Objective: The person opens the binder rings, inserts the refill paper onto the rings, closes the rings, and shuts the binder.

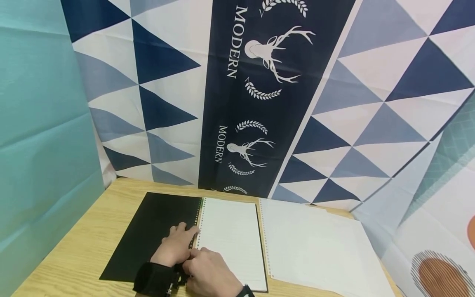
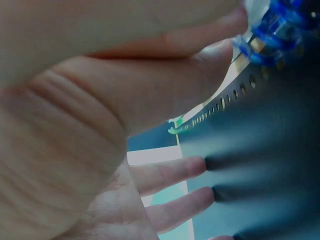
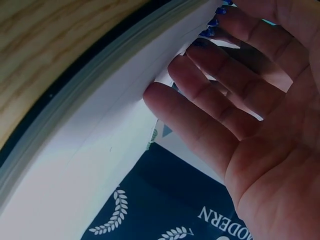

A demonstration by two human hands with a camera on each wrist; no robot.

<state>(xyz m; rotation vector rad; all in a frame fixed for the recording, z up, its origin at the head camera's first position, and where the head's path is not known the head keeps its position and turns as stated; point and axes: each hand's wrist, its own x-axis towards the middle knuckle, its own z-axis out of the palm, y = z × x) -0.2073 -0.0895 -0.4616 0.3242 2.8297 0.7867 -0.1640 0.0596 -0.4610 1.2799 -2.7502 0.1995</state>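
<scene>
A loose-leaf notebook lies spread on the table, its black cover (image 1: 148, 231) to the left and its lined white pages (image 1: 233, 243) to the right. Blue binding rings (image 2: 275, 37) join the near end of the spine; a green ring piece (image 2: 176, 126) shows at the far end. My left hand (image 1: 173, 246) rests on the cover with fingers spread, fingertips touching it and thumb along the row of holes. My right hand (image 1: 212, 273) pinches at the blue rings, its little finger against the page. The pinch itself is partly hidden.
Loose white sheets with punched holes (image 1: 319, 247) lie to the right of the notebook. A wooden table (image 1: 67, 255) carries everything. Behind it hangs a patterned cloth (image 1: 170, 95), with a teal cloth (image 1: 44, 123) at the left.
</scene>
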